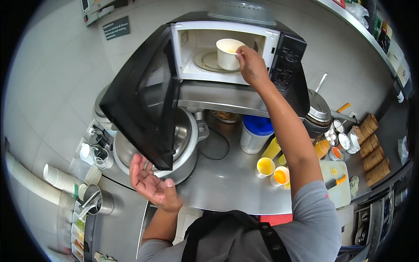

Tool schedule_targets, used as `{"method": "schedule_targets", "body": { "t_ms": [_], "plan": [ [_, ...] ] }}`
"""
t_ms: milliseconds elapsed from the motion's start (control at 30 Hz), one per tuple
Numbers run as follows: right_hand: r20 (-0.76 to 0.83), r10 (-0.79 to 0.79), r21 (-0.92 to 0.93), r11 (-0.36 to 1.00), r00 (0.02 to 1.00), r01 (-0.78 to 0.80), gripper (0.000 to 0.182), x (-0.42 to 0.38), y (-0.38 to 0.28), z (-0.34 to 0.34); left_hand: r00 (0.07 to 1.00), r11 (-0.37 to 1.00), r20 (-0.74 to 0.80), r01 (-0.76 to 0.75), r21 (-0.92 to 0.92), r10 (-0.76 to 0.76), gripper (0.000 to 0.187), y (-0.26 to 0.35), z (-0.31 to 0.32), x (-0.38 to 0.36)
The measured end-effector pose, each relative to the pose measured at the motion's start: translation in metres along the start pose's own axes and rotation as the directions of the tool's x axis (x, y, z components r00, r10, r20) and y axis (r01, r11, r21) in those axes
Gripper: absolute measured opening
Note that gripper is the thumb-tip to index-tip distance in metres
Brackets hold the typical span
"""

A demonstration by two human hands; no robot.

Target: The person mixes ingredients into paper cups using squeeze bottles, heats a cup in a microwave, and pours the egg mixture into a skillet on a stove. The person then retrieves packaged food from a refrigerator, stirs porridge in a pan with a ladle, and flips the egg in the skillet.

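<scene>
My right hand (252,66) grips the rim of a white paper cup (228,59) with something pale yellow inside. The cup is at the opening of the microwave (238,27), over or near its glass turntable (205,60); whether it touches the plate I cannot tell. The black microwave door (142,94) hangs wide open to the left. Below the door's lower edge, my left hand (153,182) is palm up with its fingers apart and holds nothing.
A large steel pot (185,161) stands under the door. On the steel counter (222,183) are a blue-lidded tub (256,135), two cups of yellow and orange liquid (265,167), and bottles. A cutting board (342,196) with a knife (335,181) lies at right.
</scene>
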State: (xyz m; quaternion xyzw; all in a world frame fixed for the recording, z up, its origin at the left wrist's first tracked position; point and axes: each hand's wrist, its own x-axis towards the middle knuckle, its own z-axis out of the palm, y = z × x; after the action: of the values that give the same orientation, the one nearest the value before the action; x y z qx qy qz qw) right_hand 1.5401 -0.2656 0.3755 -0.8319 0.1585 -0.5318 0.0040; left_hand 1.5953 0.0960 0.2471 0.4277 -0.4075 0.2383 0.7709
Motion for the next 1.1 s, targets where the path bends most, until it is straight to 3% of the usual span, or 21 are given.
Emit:
{"method": "schedule_targets", "body": {
  "t_ms": [167,267,300,367,400,500,600,667,700,733,767,800,867,933,1000,1067,1100],
  "plan": [
    [0.155,0.229,-0.189,0.962,0.961,-0.198,0.015,0.047,0.029,0.083,0.978,0.978,0.062,0.193,0.083,-0.198,0.062,0.004,-0.021,0.009],
    [0.151,0.266,-0.105,0.962,0.952,-0.253,0.026,0.050,0.046,0.103,0.955,0.968,0.160,0.242,0.062,-0.249,0.063,0.001,-0.028,0.010],
    [0.086,0.236,-0.064,0.971,0.968,-0.231,0.028,0.045,0.038,0.098,0.955,0.966,0.147,0.259,0.013,-0.258,0.056,0.006,-0.023,0.013],
    [-0.056,0.186,-0.010,0.982,0.981,-0.187,0.033,0.018,-0.002,0.063,0.937,0.968,0.267,0.247,-0.056,-0.224,0.053,0.003,-0.017,0.015],
    [-0.085,0.145,0.118,0.984,0.986,-0.134,0.036,-0.002,-0.026,0.038,0.924,0.964,0.325,0.247,-0.098,-0.203,0.051,0.001,-0.010,0.014],
    [-0.088,0.272,0.304,0.923,0.958,-0.234,0.022,-0.090,-0.079,-0.031,0.865,0.955,0.471,0.265,-0.134,-0.173,0.037,-0.001,0.035,0.010],
    [-0.013,0.465,0.331,0.837,0.885,-0.435,0.022,-0.195,-0.071,-0.082,0.799,0.968,0.598,0.193,-0.159,-0.062,0.026,-0.013,0.100,0.010],
    [0.031,0.556,0.229,0.805,0.830,-0.548,0.021,-0.257,-0.061,-0.126,0.732,0.970,0.679,0.197,-0.144,-0.048,0.020,-0.028,0.146,0.011],
    [0.077,0.686,0.187,0.703,0.723,-0.687,0.020,-0.292,-0.051,-0.147,0.720,0.968,0.689,0.221,-0.117,-0.082,0.020,-0.034,0.171,0.012],
    [0.056,0.706,0.211,0.683,0.706,-0.700,0.021,-0.321,-0.049,-0.173,0.708,0.966,0.697,0.244,-0.090,-0.113,0.020,-0.040,0.196,0.013],
    [0.054,0.716,0.092,0.690,0.696,-0.718,0.022,-0.355,-0.041,-0.199,0.718,0.966,0.683,0.249,-0.072,-0.134,0.022,-0.050,0.221,0.012],
    [0.071,0.801,-0.018,0.597,0.595,-0.802,0.022,-0.375,-0.046,-0.228,0.727,0.966,0.669,0.253,-0.055,-0.152,0.024,-0.062,0.245,0.012],
    [-0.057,0.805,-0.170,0.575,0.590,-0.800,0.020,-0.435,-0.050,-0.274,0.751,0.991,0.654,0.133,-0.007,-0.097,0.026,-0.084,0.285,0.016],
    [-0.194,0.836,-0.271,0.458,0.514,-0.847,0.017,-0.481,-0.070,-0.314,0.797,0.998,0.600,0.034,0.056,-0.061,0.029,-0.104,0.315,0.014],
    [-0.252,0.886,-0.279,0.318,0.388,-0.906,0.017,-0.539,-0.083,-0.349,0.833,0.992,0.548,0.006,0.130,-0.077,0.030,-0.105,0.329,0.012],
    [-0.334,0.924,-0.101,0.159,0.184,-0.982,0.018,-0.563,-0.114,-0.367,0.890,0.971,0.455,-0.122,0.205,0.015,0.030,-0.102,0.336,-0.003],
    [-0.346,0.927,-0.080,0.126,0.146,-0.989,0.019,-0.577,-0.126,-0.372,0.889,0.983,0.457,-0.086,0.160,0.003,0.029,-0.095,0.342,-0.008]
  ]
}}
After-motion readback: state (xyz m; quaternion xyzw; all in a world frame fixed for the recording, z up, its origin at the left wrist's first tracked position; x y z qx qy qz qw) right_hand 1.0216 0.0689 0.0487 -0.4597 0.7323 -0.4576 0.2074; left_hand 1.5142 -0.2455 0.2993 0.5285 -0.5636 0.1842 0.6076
